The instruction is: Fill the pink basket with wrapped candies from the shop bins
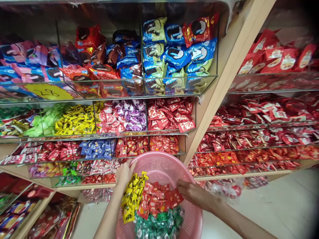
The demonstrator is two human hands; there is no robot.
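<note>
A round pink plastic basket (193, 212) with a perforated wall is tilted toward me in front of the shelves. My left hand (124, 174) grips its left rim, thumb over the edge. Inside lie yellow-wrapped candies (133, 199) on the left, red-wrapped candies (156, 199) in the middle and green-wrapped candies (159, 224) nearest me. My right hand (190, 192) reaches over the basket's right side, its fingers curled closed beside the red candies. Whether a wrapper is inside those fingers is hidden.
Shelves of packaged sweets rise ahead, split by clear dividers, with blue snack packs (176, 56) high up and yellow candies (77, 119) mid-height. A slanting wooden post (224, 86) separates two shelf units. Pale floor tiles (281, 202) show at the lower right.
</note>
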